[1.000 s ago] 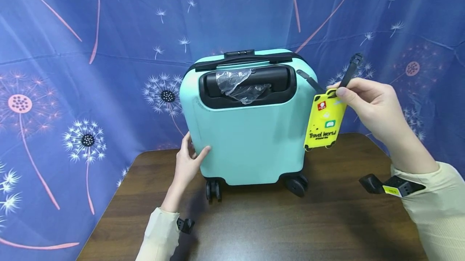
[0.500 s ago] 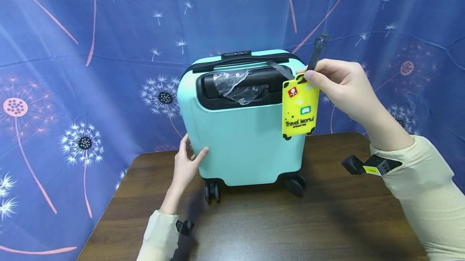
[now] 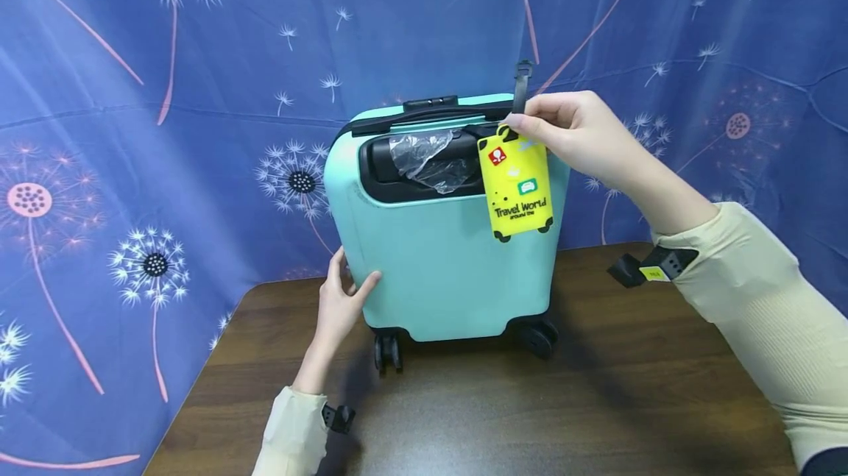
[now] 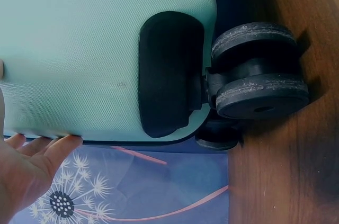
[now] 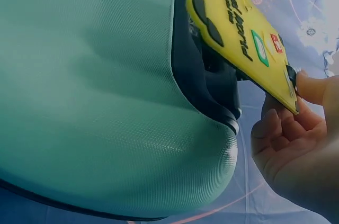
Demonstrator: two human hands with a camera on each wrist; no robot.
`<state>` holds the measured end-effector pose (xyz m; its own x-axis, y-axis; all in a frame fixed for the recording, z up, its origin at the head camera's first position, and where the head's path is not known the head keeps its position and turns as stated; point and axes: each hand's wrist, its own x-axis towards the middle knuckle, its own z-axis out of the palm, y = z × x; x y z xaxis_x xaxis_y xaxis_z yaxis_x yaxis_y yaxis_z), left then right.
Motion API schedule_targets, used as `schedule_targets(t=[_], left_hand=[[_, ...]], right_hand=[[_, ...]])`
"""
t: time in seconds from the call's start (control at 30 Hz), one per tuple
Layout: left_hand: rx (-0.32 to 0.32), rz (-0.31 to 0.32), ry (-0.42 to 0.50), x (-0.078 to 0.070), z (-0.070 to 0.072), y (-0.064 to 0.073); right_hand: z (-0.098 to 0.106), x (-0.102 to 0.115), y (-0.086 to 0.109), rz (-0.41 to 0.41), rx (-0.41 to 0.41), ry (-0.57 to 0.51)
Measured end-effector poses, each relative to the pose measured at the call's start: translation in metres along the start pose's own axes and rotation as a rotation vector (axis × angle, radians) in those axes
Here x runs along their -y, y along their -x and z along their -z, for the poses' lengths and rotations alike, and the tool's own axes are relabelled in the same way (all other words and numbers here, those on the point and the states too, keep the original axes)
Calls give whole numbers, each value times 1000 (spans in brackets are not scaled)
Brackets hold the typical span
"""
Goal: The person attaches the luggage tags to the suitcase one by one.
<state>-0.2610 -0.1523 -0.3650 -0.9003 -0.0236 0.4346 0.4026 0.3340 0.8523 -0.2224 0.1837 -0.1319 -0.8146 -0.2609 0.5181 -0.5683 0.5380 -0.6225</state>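
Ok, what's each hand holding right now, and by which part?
The right hand pinches the yellow luggage tag by its top end, at the black strap. The left hand holds the suitcase around its lower left side edge.

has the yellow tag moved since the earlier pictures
Yes. In the head view, the tag has gone left and slightly up, from mostly beyond the right edge of the suitcase to in front of its upper right.
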Motion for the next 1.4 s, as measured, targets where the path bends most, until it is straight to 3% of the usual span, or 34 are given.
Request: schedule_targets(t=[0.3,0.63,0.83,1.13,1.4], left_hand=[[6,-4,-1,-1,-1,1],[13,1,2,-1,-1,0],[12,9,8,1,-2,0],[8,9,10,0,0,0],[2,0,8,0,0,1]], right_hand=[[2,6,-22,-49,32,29],[6,7,-36,-112,134,148],[6,5,-41,-133,141,198],[1,16,-53,-271,178,222],[-9,23,-65,-257,147,345]])
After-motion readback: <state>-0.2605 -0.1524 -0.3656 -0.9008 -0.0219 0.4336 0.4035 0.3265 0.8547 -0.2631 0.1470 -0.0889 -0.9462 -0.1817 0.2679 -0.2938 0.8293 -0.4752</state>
